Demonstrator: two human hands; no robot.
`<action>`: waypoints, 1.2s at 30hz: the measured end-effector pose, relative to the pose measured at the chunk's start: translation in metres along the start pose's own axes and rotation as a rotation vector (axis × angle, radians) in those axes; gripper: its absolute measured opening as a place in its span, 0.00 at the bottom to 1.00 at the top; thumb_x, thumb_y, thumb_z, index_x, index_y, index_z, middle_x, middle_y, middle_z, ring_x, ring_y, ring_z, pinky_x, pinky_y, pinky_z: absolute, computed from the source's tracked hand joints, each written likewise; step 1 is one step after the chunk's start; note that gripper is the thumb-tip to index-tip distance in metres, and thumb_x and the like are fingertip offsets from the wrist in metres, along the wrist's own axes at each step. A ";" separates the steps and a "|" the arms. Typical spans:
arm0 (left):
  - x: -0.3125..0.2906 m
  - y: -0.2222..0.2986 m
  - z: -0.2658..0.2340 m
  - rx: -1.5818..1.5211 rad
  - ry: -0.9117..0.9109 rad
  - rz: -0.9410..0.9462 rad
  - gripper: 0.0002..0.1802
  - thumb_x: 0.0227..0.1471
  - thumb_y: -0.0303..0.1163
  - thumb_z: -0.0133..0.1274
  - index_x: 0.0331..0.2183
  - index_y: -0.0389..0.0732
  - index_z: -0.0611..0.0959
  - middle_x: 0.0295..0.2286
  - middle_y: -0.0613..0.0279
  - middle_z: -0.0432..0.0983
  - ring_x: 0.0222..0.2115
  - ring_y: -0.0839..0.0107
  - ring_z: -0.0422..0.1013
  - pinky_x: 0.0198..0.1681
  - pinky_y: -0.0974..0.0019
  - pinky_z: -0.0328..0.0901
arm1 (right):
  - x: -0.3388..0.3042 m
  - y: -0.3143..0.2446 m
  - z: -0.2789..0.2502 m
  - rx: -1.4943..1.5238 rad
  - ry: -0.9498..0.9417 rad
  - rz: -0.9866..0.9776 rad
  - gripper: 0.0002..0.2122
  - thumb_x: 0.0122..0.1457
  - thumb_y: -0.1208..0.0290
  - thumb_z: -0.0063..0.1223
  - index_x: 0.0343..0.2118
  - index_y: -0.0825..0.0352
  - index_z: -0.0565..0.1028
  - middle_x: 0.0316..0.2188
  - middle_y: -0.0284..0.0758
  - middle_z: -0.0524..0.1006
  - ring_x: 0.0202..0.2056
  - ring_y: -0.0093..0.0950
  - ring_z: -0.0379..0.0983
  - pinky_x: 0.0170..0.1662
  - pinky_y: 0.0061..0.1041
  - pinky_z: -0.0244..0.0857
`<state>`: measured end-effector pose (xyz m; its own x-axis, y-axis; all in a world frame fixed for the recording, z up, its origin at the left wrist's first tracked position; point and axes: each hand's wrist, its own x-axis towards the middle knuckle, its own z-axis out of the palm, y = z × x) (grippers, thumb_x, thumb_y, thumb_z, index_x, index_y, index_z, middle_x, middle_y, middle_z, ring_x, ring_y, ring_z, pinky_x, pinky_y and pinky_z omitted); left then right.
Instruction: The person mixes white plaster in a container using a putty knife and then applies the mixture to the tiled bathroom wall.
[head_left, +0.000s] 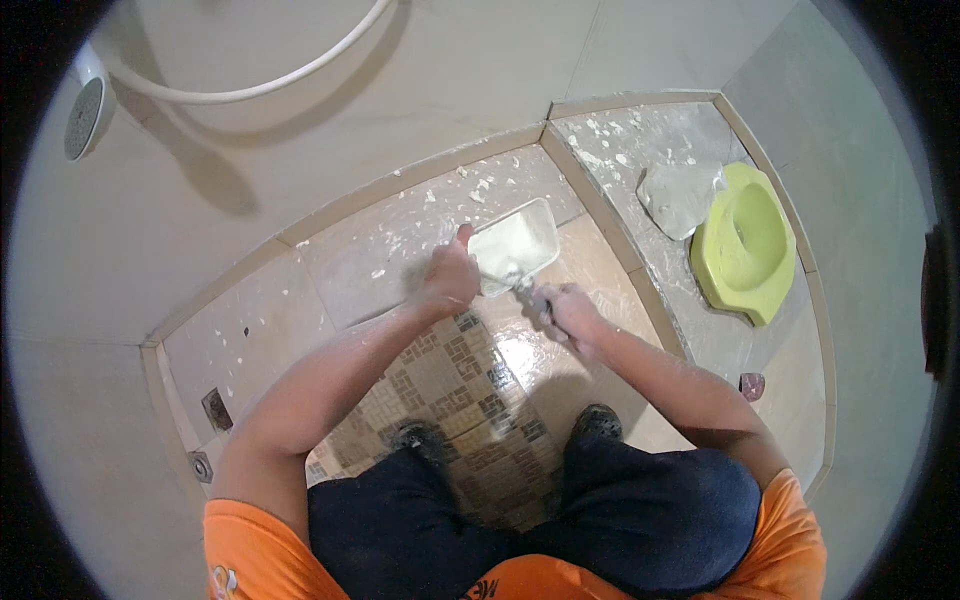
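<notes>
My left hand (pixel 455 275) grips the near-left side of a white rectangular plastic tub (pixel 551 222), its thumb up along the rim. Inside the tub lies a smooth white paste (pixel 503 242). In my right hand (pixel 574 314) is a short hand tool (pixel 522 286), smeared with white. Its tip reaches over the tub's near edge into the paste, where the blade's shape cannot be made out. Both hands are dusted with white.
A raised step with a tiled edge (pixel 600 210) runs along the right. On it sit a yellow-green squat toilet pan (pixel 757 235), a crumpled whitish plastic bag (pixel 680 197) and a small reddish object (pixel 752 386). White flakes litter the floor. A shower head (pixel 85 118) hangs upper left; a drain (pixel 216 409) lies below.
</notes>
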<state>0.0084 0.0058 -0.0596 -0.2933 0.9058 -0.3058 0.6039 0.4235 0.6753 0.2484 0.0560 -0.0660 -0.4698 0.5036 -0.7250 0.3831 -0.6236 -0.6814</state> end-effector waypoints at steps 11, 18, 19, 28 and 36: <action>0.002 0.010 0.002 -0.042 -0.007 0.001 0.30 0.56 0.27 0.43 0.61 0.40 0.67 0.28 0.44 0.81 0.34 0.51 0.80 0.43 0.51 0.71 | 0.005 -0.017 -0.025 -0.736 0.521 -0.461 0.22 0.66 0.54 0.50 0.34 0.74 0.79 0.25 0.49 0.80 0.30 0.44 0.78 0.37 0.41 0.69; 0.001 -0.002 0.002 0.010 0.021 -0.005 0.29 0.58 0.29 0.43 0.61 0.40 0.68 0.27 0.46 0.82 0.33 0.53 0.81 0.43 0.51 0.71 | -0.010 -0.058 -0.018 -1.345 0.277 -0.714 0.15 0.64 0.62 0.49 0.46 0.69 0.76 0.29 0.49 0.80 0.33 0.47 0.80 0.36 0.44 0.73; 0.003 -0.003 0.003 0.024 0.024 0.002 0.29 0.57 0.29 0.44 0.61 0.41 0.68 0.27 0.46 0.82 0.34 0.54 0.81 0.44 0.51 0.71 | -0.007 -0.061 -0.032 -1.513 0.338 -0.831 0.15 0.64 0.64 0.49 0.48 0.68 0.75 0.30 0.48 0.79 0.32 0.46 0.80 0.35 0.43 0.74; -0.011 0.019 -0.012 -0.110 -0.083 -0.072 0.31 0.57 0.26 0.42 0.62 0.34 0.63 0.35 0.35 0.80 0.40 0.43 0.78 0.49 0.49 0.69 | -0.008 -0.002 -0.014 -1.139 0.497 -0.451 0.15 0.66 0.62 0.47 0.46 0.69 0.75 0.33 0.52 0.80 0.34 0.47 0.79 0.38 0.46 0.71; -0.003 -0.018 0.005 0.002 -0.033 0.094 0.28 0.59 0.23 0.43 0.61 0.36 0.65 0.28 0.46 0.80 0.25 0.62 0.80 0.34 0.57 0.73 | -0.009 -0.001 0.025 -0.142 0.047 -0.031 0.12 0.64 0.66 0.48 0.31 0.69 0.78 0.17 0.34 0.74 0.14 0.22 0.66 0.17 0.26 0.59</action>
<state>0.0018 -0.0048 -0.0742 -0.2105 0.9416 -0.2628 0.6292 0.3363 0.7007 0.2327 0.0373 -0.0559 -0.4465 0.5508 -0.7052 0.4795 -0.5181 -0.7083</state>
